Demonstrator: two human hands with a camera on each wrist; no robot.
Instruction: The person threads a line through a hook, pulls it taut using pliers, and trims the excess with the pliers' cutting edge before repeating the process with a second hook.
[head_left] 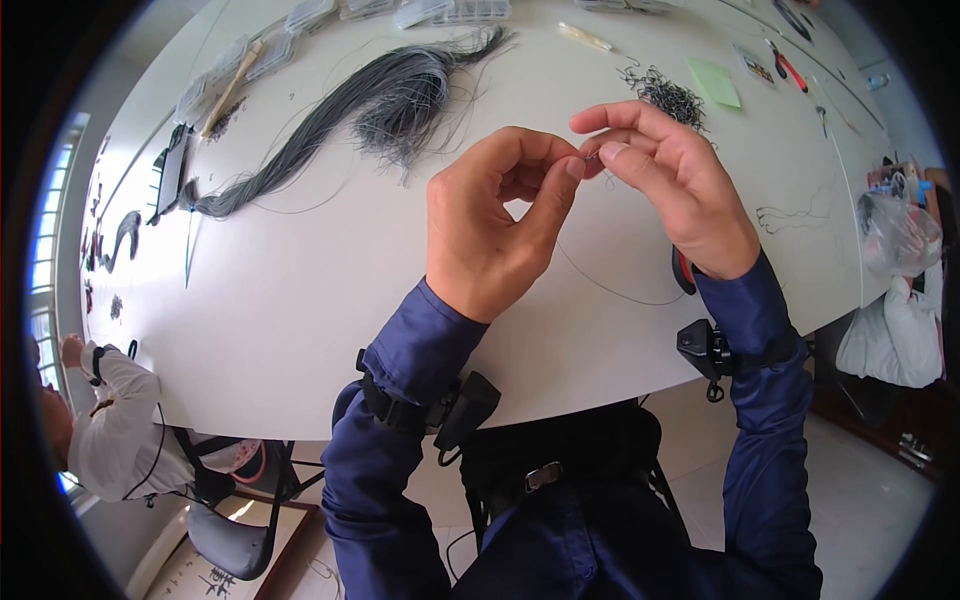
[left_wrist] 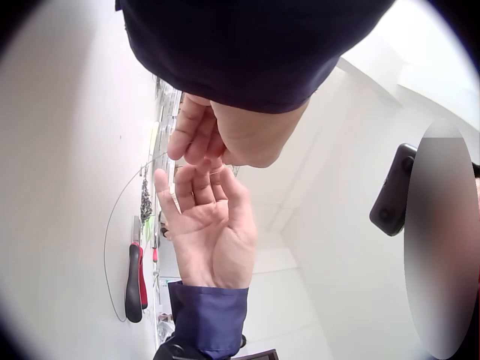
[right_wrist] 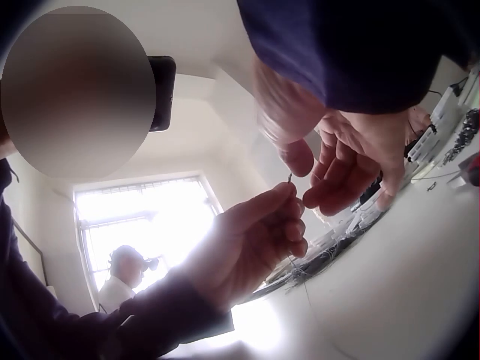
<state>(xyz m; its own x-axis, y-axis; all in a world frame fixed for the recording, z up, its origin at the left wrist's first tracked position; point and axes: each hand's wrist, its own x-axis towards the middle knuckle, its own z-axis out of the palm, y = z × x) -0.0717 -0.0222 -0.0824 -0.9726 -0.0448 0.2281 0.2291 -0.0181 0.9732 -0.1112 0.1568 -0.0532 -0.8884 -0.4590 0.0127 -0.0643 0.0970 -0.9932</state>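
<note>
My left hand pinches a small dark hook-like piece between thumb and index finger, its tip poking out above them. From the fingers a thin line trails down and curves over the table. My right hand is close beside the piece, its thumb right by the tip and its fingers loosely bent, with a gap between them and the thumb. In the left wrist view the palm of that right hand faces the camera. Below the right wrist lie red-and-black-handled pliers.
A long bundle of grey strands lies across the left of the white table. Past my right hand is a pile of dark hook-like pieces, beside green paper. Plastic boxes line the back. Another person sits at left.
</note>
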